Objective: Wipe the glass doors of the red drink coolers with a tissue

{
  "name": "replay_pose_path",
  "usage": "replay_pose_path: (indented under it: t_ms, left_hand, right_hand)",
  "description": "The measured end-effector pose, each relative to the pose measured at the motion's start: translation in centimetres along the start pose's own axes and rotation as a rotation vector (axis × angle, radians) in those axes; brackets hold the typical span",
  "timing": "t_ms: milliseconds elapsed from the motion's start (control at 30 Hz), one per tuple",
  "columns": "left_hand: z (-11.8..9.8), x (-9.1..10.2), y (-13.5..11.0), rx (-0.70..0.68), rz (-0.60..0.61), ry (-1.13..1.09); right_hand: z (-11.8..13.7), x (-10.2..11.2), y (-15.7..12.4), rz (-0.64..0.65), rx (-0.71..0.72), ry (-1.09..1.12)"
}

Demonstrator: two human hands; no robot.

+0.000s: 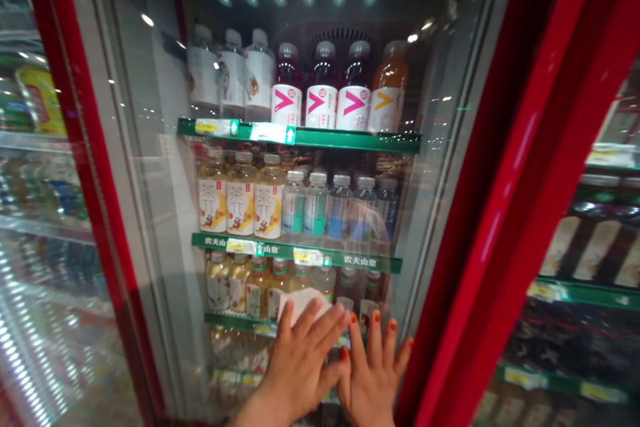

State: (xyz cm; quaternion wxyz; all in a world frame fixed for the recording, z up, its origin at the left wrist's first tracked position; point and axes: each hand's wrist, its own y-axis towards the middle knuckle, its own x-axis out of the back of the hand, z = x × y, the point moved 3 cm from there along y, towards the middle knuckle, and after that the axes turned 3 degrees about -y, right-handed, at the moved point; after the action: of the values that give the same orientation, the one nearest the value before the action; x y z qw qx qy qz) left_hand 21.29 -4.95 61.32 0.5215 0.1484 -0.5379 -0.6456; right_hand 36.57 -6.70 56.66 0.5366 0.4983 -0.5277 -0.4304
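Note:
My left hand (303, 353) lies with its fingers stretched out over a white cloth (306, 301), holding it against the glass door (430, 213) of a red-framed drinks cooler. Most of the cloth is hidden under the fingers; it might be paper. Close beside it on the right, my right hand (371, 370) has spread fingers with orange-red nails. Nothing shows in it, and it is at the glass; whether every fingertip touches I cannot tell. Behind the pane, just above the hands, stand tea bottles (240, 203) and small water bottles (315, 207).
The cooler's red frame (493, 227) runs down the right side. Green-edged shelves (360, 140) inside carry several bottles, with purple-drink bottles (323, 87) on top. Further glass-fronted coolers with bottles (600, 250) flank it. Lights reflect in the pane.

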Motion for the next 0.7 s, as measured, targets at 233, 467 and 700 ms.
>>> replay_pose_path:
  t_ms: [233,467,700]
  left_hand:
    - [9.4,1.9,-1.4,0.491,-0.133,0.041]
    - [1.7,0.6,3.0,0.141,-0.056,0.029]
    - [3.8,0.9,-0.8,0.286,-0.058,0.055]
  right_hand:
    - [-0.6,-0.9,-1.4,-0.010,0.020,0.044]
    - [-1.4,0.2,-1.7,-0.128,-0.051,0.288]
    - [-1.7,0.5,-3.2,-0.146,-0.161,0.494]
